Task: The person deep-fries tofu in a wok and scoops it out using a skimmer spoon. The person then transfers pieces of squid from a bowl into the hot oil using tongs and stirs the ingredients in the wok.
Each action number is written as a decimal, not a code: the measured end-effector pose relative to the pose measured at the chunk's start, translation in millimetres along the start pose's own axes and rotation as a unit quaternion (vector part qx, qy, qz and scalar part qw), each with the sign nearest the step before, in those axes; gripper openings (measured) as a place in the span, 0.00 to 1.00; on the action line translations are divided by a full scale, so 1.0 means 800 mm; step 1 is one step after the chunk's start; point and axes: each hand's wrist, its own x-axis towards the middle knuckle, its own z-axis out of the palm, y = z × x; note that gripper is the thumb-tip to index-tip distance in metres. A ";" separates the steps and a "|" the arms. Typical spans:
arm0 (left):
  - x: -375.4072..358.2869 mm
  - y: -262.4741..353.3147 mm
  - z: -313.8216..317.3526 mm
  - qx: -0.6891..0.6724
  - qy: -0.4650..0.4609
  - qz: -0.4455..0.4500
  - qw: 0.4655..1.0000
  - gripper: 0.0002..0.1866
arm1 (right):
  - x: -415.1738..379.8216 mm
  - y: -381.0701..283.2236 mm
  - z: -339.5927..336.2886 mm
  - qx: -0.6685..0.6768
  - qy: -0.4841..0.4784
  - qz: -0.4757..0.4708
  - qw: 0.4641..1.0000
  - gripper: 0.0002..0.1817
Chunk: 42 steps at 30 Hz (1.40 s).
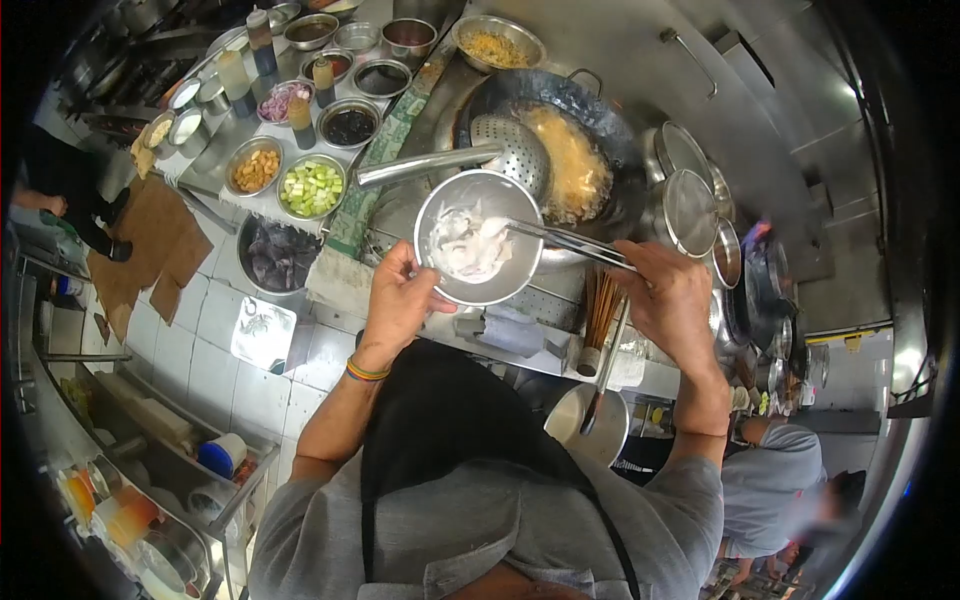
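Note:
My left hand (402, 297) grips the rim of a metal bowl (431, 214), tilted toward me and holding white, batter-coated pieces (470, 243). In my right hand (665, 295) is a pair of metal tongs (575, 243), their tips in the bowl at a coated piece. Just beyond the bowl, a perforated skimmer (512, 140) with a thick metal handle (430, 165) rests over the left side of a dark wok (500, 93). Bubbling oil with golden foam (567, 165) fills part of the wok.
Bowls of chopped green vegetable (311, 188), golden pieces (256, 170) and dark sauce (349, 125) stand left, beside squeeze bottles (262, 45). Strainers (690, 210) hang right of the wok. A bamboo brush (600, 305) stands near my right hand. Another person (775, 485) is at lower right.

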 end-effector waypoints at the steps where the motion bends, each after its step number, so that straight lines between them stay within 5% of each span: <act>1: 0.002 -0.003 -0.005 -0.006 0.007 -0.003 1.000 0.05 | -0.001 0.003 -0.003 0.012 0.025 0.002 1.000 0.15; 10: 0.007 -0.024 -0.034 0.000 0.027 -0.041 0.999 0.06 | 0.053 0.068 -0.021 -0.056 0.184 0.128 0.973 0.14; 22: -0.019 0.008 -0.036 -0.033 0.036 -0.004 0.999 0.06 | 0.224 0.202 0.182 -0.090 -0.040 0.333 0.938 0.24; 25: -0.033 0.028 -0.038 -0.033 0.072 0.005 0.997 0.06 | 0.207 0.190 0.159 -0.067 0.064 0.294 0.951 0.26; 28: -0.038 0.030 -0.045 -0.066 0.073 0.027 0.995 0.05 | 0.163 0.164 0.107 0.014 0.146 0.127 0.981 0.22; 31: -0.037 0.032 -0.039 -0.069 0.072 0.045 0.994 0.05 | 0.103 0.060 0.026 0.099 0.080 0.112 0.986 0.15; 34: -0.032 0.036 -0.021 -0.043 0.046 0.050 0.997 0.05 | 0.055 0.022 0.004 0.071 0.050 -0.031 0.996 0.15; 42: -0.033 0.037 0.036 -0.009 -0.035 0.075 0.997 0.06 | -0.005 -0.007 0.003 -0.005 0.007 0.033 0.999 0.15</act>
